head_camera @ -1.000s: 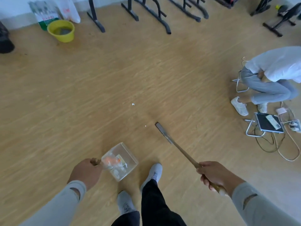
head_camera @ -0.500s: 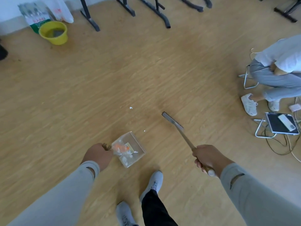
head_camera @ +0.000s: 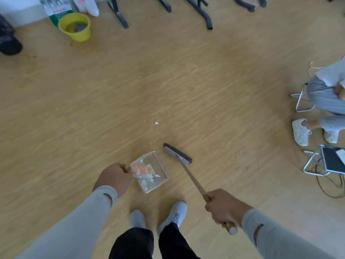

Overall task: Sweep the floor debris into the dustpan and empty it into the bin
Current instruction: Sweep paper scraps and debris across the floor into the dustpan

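A clear dustpan (head_camera: pixel 159 166) lies on the wood floor in front of my feet, holding orange and white scraps. My left hand (head_camera: pixel 113 177) grips its handle at the pan's left side. My right hand (head_camera: pixel 222 207) grips the wooden handle of a brush (head_camera: pixel 177 153), whose grey head with dark bristles rests on the floor just right of the pan's mouth. One white scrap (head_camera: pixel 156 123) lies on the floor beyond the pan. A yellow bin (head_camera: pixel 74 27) stands far off at the upper left.
Black stand legs (head_camera: pixel 119 14) line the far wall, with plastic bags (head_camera: pixel 56 10) beside the bin. A seated person (head_camera: pixel 324 101) is at the right, with a folding stool holding a tablet (head_camera: pixel 332 161) and loose cables near it.
The brush head has swung left and now sits next to the dustpan's mouth. The small white speck near the pan is no longer seen on the floor. The view has shifted.
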